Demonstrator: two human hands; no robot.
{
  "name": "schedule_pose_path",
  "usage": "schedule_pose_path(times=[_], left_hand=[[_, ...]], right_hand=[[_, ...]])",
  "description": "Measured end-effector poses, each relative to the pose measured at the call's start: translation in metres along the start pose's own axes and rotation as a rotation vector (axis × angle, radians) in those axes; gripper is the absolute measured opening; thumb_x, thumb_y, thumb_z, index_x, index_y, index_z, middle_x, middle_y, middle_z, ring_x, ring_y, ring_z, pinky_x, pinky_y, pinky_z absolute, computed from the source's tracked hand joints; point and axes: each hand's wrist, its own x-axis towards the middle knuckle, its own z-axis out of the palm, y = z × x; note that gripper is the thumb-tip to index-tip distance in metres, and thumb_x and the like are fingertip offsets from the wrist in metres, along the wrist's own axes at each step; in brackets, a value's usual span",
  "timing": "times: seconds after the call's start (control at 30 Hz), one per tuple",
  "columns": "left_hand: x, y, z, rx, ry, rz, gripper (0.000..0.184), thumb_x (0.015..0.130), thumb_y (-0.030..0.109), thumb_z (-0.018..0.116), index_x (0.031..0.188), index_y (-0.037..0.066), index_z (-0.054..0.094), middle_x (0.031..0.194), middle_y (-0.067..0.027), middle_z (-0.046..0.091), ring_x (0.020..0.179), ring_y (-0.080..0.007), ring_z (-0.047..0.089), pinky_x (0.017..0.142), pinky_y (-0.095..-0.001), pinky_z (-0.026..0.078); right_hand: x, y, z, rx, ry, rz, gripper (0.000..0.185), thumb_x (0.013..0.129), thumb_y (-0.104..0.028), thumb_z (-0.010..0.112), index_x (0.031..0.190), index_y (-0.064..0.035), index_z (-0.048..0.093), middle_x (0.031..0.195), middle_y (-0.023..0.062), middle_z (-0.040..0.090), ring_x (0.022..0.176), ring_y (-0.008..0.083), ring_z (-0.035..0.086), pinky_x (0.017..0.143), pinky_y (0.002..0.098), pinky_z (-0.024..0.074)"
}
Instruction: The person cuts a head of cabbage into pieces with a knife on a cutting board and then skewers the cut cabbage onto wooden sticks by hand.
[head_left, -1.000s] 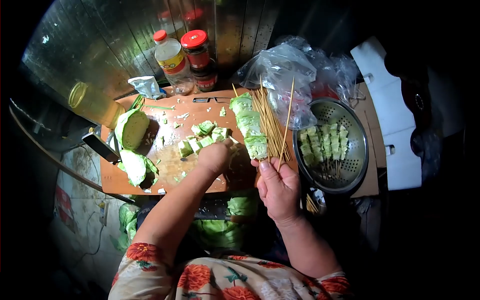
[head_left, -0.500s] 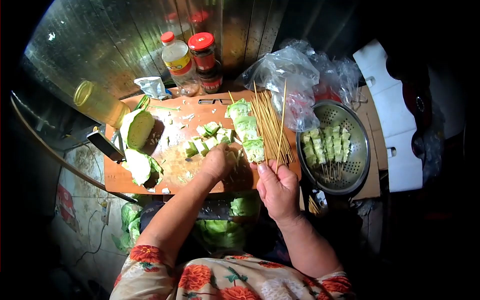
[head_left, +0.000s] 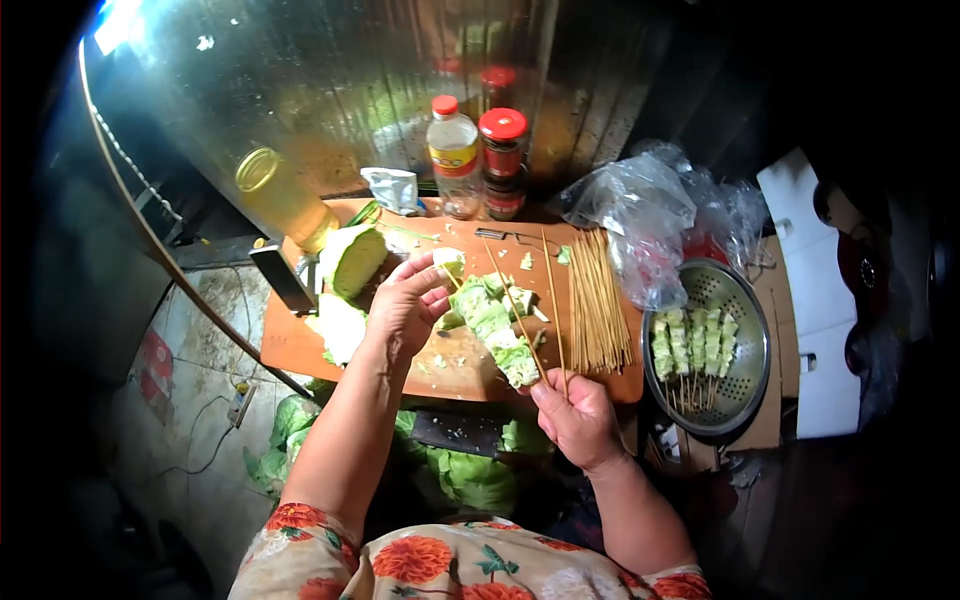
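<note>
Bamboo skewers [head_left: 554,310] held by right hand [head_left: 582,420] at near edge of board [head_left: 465,380], left hand [head_left: 405,300] pinching cabbage piece [head_left: 450,262], open gap between, colander [head_left: 712,282] right of both

A skewer of pale-green cabbage pieces [head_left: 487,322], slanting from the right grip [head_left: 577,410] toward the left grip [head_left: 408,303], is blocking the middle of the orange-brown wooden tabletop [head_left: 465,374]. Nearer the front, a mostly bare patch is lying open between forearm and skewer. A red-capped clear bottle [head_left: 454,165] and red-lidded dark jars [head_left: 503,150] are obstructing the back; tan wooden sticks [head_left: 600,305] are filling the right.
</note>
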Motion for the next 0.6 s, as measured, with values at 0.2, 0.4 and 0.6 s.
schedule_pose_path(times=[0.2, 0.4, 0.6], left_hand=[[-0.013, 0.017, -0.027, -0.071, -0.052, 0.019, 0.035, 0.079, -0.001, 0.065, 0.113, 0.003, 0.057, 0.101, -0.0095, 0.067, 0.085, -0.0196, 0.067, 0.076, -0.0296, 0.056], [-0.018, 0.036, -0.039, 0.028, -0.026, 0.052, 0.033, 0.079, -0.003, 0.065, 0.111, 0.002, 0.058, 0.100, -0.0103, 0.067, 0.085, -0.0200, 0.068, 0.074, -0.0305, 0.058], [-0.019, 0.046, -0.046, 0.024, 0.032, 0.037, 0.031, 0.077, -0.004, 0.068, 0.106, 0.003, 0.060, 0.098, -0.0091, 0.067, 0.086, -0.0195, 0.066, 0.074, -0.0320, 0.058]], right_hand=[[0.004, 0.009, 0.014, 0.004, -0.029, 0.042, 0.015, 0.096, -0.015, 0.053, 0.096, -0.0006, 0.059, 0.066, -0.0057, 0.047, 0.052, 0.0020, 0.040, 0.046, 0.0174, 0.0315], [0.013, 0.010, 0.025, 0.028, -0.065, 0.057, 0.015, 0.095, -0.015, 0.054, 0.097, -0.0005, 0.059, 0.066, -0.0059, 0.047, 0.052, 0.0019, 0.040, 0.046, 0.0168, 0.0312], [0.016, 0.008, 0.032, 0.018, -0.070, 0.081, 0.015, 0.095, -0.015, 0.054, 0.097, -0.0008, 0.059, 0.067, -0.0059, 0.047, 0.052, 0.0021, 0.040, 0.046, 0.0167, 0.0310]])
